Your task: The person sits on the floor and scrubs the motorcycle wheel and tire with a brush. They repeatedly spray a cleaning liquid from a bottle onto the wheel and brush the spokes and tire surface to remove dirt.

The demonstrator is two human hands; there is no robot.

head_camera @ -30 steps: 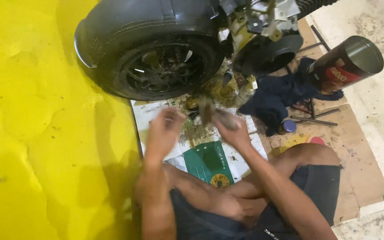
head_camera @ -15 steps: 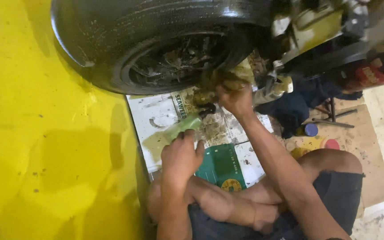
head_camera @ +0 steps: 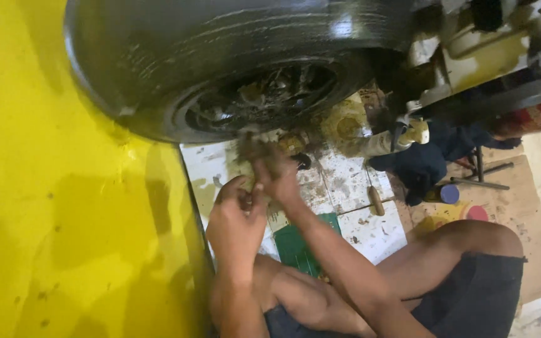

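**Head view: both hands meet below the scooter wheel**

Head camera now sits closer: the black tyre (head_camera: 233, 56) fills the top of the frame, where a second ago the whole wheel showed. The yellow floor (head_camera: 64, 206) spreads left. Stained paper sheets (head_camera: 352, 181) lie under the wheel. The left hand (head_camera: 236, 219), raised earlier, has dropped beside the right hand (head_camera: 273, 172), which is blurred at the rim; fingers curl, touching, but any held thing cannot be told. A wooden-handled tool (head_camera: 376, 199) lies apart.
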